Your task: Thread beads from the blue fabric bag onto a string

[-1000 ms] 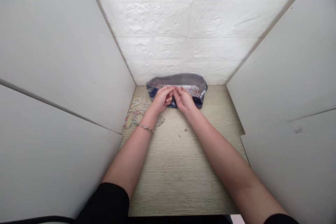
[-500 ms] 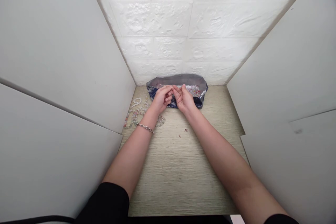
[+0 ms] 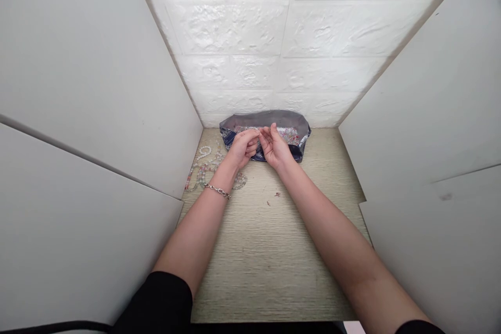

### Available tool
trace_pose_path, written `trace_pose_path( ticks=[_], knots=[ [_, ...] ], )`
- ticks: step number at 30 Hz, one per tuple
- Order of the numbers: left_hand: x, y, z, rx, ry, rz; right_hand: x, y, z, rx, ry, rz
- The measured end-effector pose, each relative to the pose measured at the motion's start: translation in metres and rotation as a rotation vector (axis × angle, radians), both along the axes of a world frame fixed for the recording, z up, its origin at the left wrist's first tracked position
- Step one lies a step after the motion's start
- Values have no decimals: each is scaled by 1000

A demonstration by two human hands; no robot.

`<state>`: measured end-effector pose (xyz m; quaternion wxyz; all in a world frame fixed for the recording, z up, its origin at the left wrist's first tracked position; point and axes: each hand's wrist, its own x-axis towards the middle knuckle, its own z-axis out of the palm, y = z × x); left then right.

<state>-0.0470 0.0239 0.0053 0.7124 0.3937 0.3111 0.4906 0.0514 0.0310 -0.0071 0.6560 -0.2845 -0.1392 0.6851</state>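
A dark foil bag full of small coloured beads lies open at the back of the wooden tabletop, against the white wall. My left hand and my right hand meet just in front of the bag's mouth, fingertips pinched together and touching each other. What they pinch is too small to make out. A metal chain bracelet sits on my left wrist.
Several finished bead strings lie in loops at the left of the tabletop, by the left grey panel. A second grey panel walls the right side. Small specks lie mid-table.
My fingers have shifted slightly: the right hand's fingertips have lifted a little against the left hand's. Both arms stay in place.
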Motion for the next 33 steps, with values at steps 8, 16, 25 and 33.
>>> trace_pose_path(
  ticks=[8, 16, 25, 33],
  knots=[
    [8, -2, 1, 32, 162, 59, 0, 3, -4, 7, 0, 11],
    [11, -2, 2, 33, 194, 110, 0, 4, -5, 31, 52, 24],
    [12, -2, 2, 20, 182, 152, 0, 2, -2, -4, 54, 27],
    [11, -1, 0, 27, 194, 142, 0, 3, -5, 23, 42, 34]
  ],
)
